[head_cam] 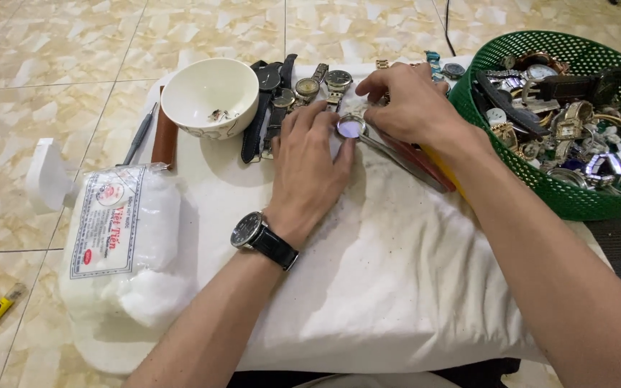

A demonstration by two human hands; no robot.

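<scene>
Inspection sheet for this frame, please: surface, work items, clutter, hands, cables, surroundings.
Surface: white cloth, creased and lightly soiled.
Job's things: round watch case between both hands; metal tweezers under the right hand.
Clutter: white bowl with small parts, row of watches, green basket full of watches, cotton bag, yellow lighter.
Hands: left hand steadies the case; right hand pinches it.
Cables: dark cable on floor.
Surroundings: marbled tile floor.
</scene>
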